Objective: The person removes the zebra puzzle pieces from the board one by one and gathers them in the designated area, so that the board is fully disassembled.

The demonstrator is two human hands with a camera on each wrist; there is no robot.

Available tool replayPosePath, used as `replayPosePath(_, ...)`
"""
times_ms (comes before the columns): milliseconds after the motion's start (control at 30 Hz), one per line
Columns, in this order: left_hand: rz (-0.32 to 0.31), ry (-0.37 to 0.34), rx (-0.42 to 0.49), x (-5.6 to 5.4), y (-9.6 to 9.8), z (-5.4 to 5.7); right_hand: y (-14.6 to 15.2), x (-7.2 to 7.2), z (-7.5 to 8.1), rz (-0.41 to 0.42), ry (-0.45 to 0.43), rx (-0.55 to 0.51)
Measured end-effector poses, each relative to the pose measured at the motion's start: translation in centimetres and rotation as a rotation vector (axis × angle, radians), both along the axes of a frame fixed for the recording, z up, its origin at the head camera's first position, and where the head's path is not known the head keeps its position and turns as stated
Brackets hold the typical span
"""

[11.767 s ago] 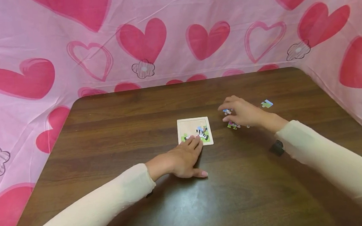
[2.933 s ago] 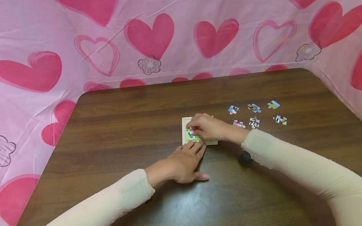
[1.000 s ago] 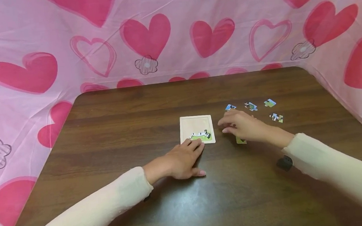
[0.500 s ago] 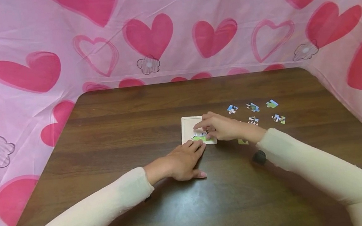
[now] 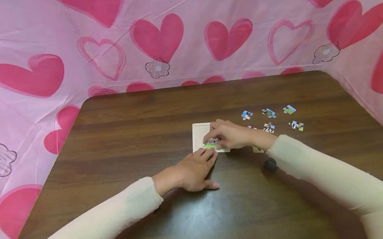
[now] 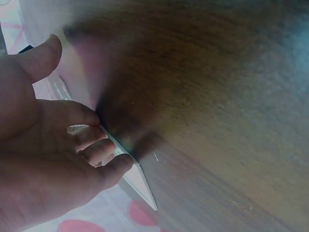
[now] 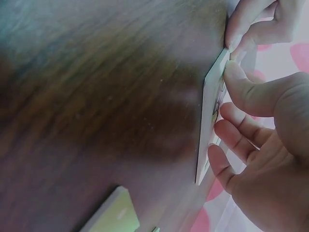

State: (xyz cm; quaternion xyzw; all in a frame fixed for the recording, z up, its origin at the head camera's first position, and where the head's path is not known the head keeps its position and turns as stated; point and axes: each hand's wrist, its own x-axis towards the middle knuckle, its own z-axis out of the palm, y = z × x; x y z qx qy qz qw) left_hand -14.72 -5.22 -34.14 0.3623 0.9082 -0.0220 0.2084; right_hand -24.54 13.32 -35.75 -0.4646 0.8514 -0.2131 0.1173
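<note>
In the head view a small pale puzzle tray (image 5: pixel 197 130) lies mid-table, with green and white puzzle pieces (image 5: pixel 211 146) along its near side. The fingers of my left hand (image 5: pixel 196 171) rest on the tray's near edge; the left wrist view shows that hand (image 6: pixel 53 140) with its thumb held apart. Over the tray's right part bends my right hand (image 5: pixel 228 133), its thumb and fingers down at the pieces. In the right wrist view the thumb (image 7: pixel 251 92) touches near the tray's edge (image 7: pixel 205 111). Whether a piece is pinched there is hidden.
Right of the tray lie several loose puzzle pieces (image 5: pixel 269 113) in two rows. One green piece (image 5: pixel 258 149) sits nearer to me, partly behind the right forearm. The brown wooden table (image 5: pixel 138 139) ends at a pink curtain (image 5: pixel 190 70) with hearts.
A green piece that was near the tray's left lies on the table at the right. My right hand has moved from the loose pieces back over the tray; my left has stayed.
</note>
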Motion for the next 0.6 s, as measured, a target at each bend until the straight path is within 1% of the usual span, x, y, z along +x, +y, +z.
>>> replayPosePath(233,0.007,-0.002,0.001,0.03,0.01,0.03,-0.37,-0.25,0.06,-0.014,0.002,0.04)
replayPosePath(400,0.007,-0.004,0.002,0.05,0.02,0.01,-0.63,-0.34,0.3,-0.032,-0.031,0.064)
replayPosePath(600,0.013,-0.014,-0.01,0.13,0.08,-0.04,-0.88,-0.61,0.19,-0.025,-0.07,0.065)
